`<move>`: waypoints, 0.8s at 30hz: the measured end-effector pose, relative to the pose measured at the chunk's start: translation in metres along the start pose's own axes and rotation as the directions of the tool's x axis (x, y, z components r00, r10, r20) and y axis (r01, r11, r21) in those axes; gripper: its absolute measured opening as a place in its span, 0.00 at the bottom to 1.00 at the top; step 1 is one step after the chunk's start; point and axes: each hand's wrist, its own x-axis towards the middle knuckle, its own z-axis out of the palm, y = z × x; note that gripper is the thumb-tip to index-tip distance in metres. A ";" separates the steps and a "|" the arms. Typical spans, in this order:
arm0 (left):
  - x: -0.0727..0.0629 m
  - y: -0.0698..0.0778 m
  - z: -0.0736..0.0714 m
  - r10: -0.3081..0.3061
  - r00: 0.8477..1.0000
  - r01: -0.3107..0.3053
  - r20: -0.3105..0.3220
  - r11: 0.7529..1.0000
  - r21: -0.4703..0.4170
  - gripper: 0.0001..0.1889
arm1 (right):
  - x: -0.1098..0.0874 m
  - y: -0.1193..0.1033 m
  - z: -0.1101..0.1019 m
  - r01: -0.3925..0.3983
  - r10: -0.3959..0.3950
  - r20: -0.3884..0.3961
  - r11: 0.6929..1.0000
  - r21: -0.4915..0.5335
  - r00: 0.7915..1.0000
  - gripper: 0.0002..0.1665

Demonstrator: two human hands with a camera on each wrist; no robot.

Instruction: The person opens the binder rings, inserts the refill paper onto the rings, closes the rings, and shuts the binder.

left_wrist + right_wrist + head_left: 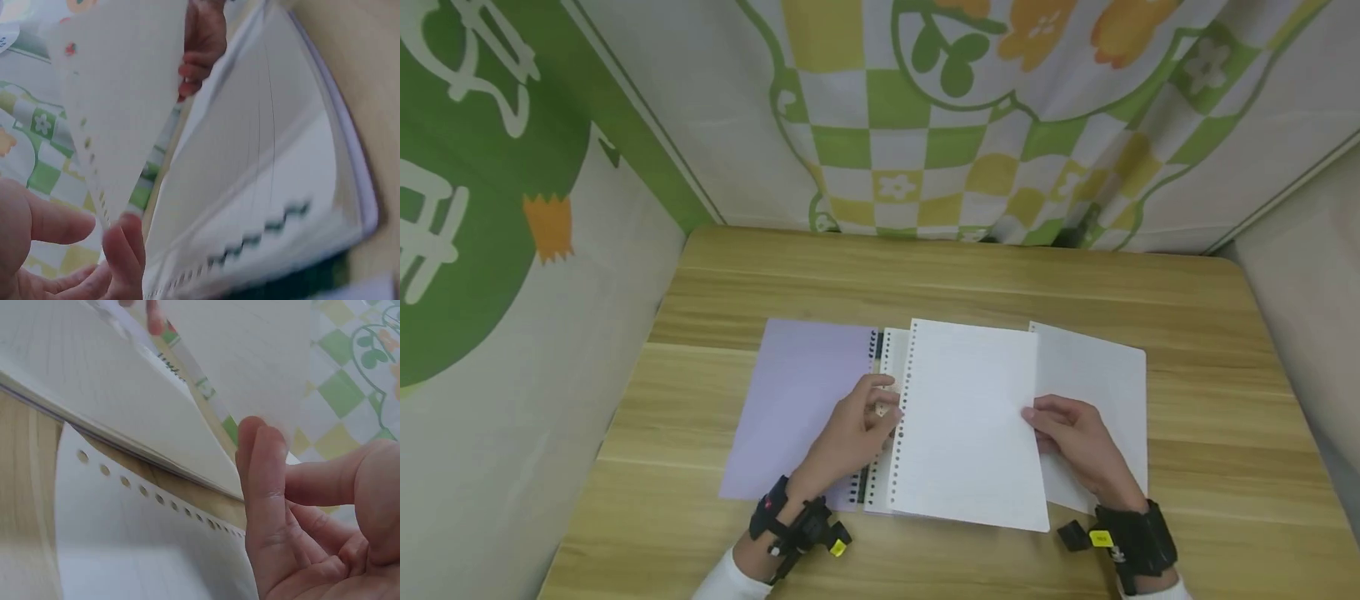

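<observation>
A white loose-leaf sheet [970,425] with a row of punched holes is held up over the open ring notebook. My left hand [853,429] pinches its punched edge between thumb and fingers. At the opposite edge, my right hand [1078,437] pinches the sheet, thumb in front. The notebook's purple cover [805,392] lies flat to the left. Dark binding rings and ruled pages [269,144] show under the raised sheet in the left wrist view. A second punched sheet [1101,375] lies on the table at the right, partly behind my right hand.
The wooden table [1210,400] extends around the notebook and papers. A checkered curtain [895,150] hangs along its back edge, with a pale wall panel [625,308] on the left. Both wrists wear black camera straps.
</observation>
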 end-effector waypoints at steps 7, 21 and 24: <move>0.000 -0.005 -0.017 0.140 0.985 -0.109 -0.097 0.955 0.275 0.27 | 0.007 -0.004 0.018 0.000 -0.001 -0.017 0.998 -0.064 1.000 0.26; 0.011 -0.013 -0.022 0.214 0.976 -0.188 0.025 0.788 0.586 0.33 | 0.012 -0.006 0.031 -0.022 0.021 -0.012 0.997 -0.072 1.000 0.22; 0.014 -0.013 -0.022 0.215 0.976 -0.194 0.041 0.760 0.621 0.32 | 0.013 -0.006 0.032 -0.026 0.026 -0.010 0.997 -0.070 1.000 0.21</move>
